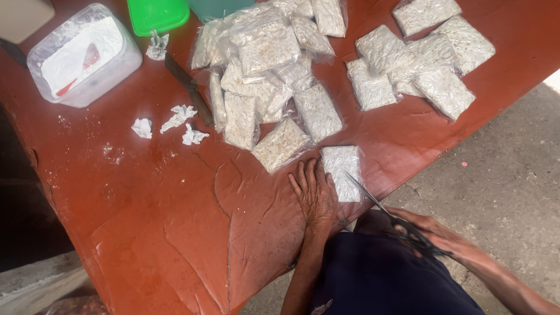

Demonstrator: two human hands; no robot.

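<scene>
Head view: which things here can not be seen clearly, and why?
- Scissors in the right hand: motion blur hides the handles and grip.
- Green container: cut off by the top edge.
- Lower bags in the heap: covered by bags above.
- Left hand: palm hidden, flat beside the front bag.

- The right hand (pixel 434 233) is blurry, so its grip on the thin dark scissors (pixel 385 213) is hard to see.
- The green plastic tub (pixel 156 14) is cut off by the top edge.
- The red thing (pixel 79 70) in the clear box of white powder (pixel 81 55) is half buried.
- The top clear bags of pale grains (pixel 326 14) run off the edge.
</scene>
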